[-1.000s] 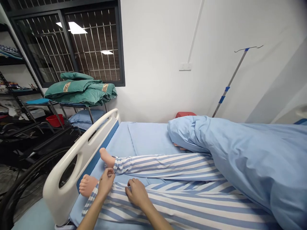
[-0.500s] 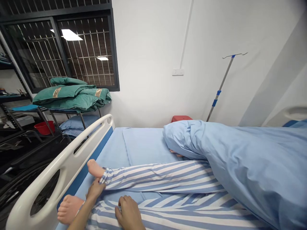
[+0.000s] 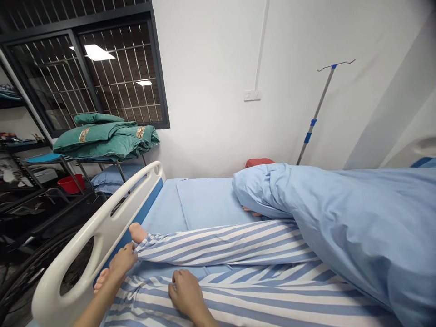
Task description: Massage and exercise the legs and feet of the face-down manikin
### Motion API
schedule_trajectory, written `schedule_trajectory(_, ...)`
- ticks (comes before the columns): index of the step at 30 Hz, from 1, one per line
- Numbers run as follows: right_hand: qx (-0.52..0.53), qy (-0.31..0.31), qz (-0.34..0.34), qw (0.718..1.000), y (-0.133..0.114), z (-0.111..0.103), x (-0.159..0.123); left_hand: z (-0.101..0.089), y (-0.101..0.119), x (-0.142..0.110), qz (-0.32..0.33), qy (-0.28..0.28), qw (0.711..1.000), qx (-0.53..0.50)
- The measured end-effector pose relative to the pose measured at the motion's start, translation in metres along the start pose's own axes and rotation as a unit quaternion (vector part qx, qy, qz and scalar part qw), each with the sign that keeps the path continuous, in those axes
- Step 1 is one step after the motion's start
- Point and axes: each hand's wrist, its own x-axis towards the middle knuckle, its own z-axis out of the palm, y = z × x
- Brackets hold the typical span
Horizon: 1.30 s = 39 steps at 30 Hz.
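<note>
Striped patient trousers (image 3: 221, 247) cover both mannequin legs lying on the bed, blue-and-white, the far cuff (image 3: 145, 245) rumpled above a bare foot (image 3: 138, 232). The left hand (image 3: 122, 261) sits at that cuff, fingers together; the right hand (image 3: 185, 293) curls on the near leg. Neither clamp is certain. The white footboard (image 3: 64, 281) stands just beside the left hand; a blue bedsheet (image 3: 211, 202) stretches beyond.
</note>
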Motion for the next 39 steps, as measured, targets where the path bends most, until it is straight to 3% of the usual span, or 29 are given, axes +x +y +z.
schedule_trajectory(4,-0.004,0.007,0.001,1.0,0.002,0.003,0.001,-0.006,-0.001,-0.005,-0.004,0.007,0.997,0.076)
schedule_trajectory(22,0.009,-0.014,0.009,1.0,0.004,0.0,0.003,-0.006,0.002,0.003,-0.012,-0.065,0.991,0.119)
schedule_trajectory(26,0.011,-0.011,0.008,1.0,0.004,0.0,0.004,-0.001,-0.001,0.003,0.016,-0.083,0.981,0.172)
schedule_trajectory(31,0.004,-0.009,0.006,1.0,0.003,-0.001,0.002,0.001,0.0,-0.003,0.061,-0.061,0.968,0.234)
schedule_trajectory(39,-0.003,-0.006,0.0,1.0,0.002,-0.003,0.002,0.004,0.005,-0.018,0.103,0.021,0.96,0.258)
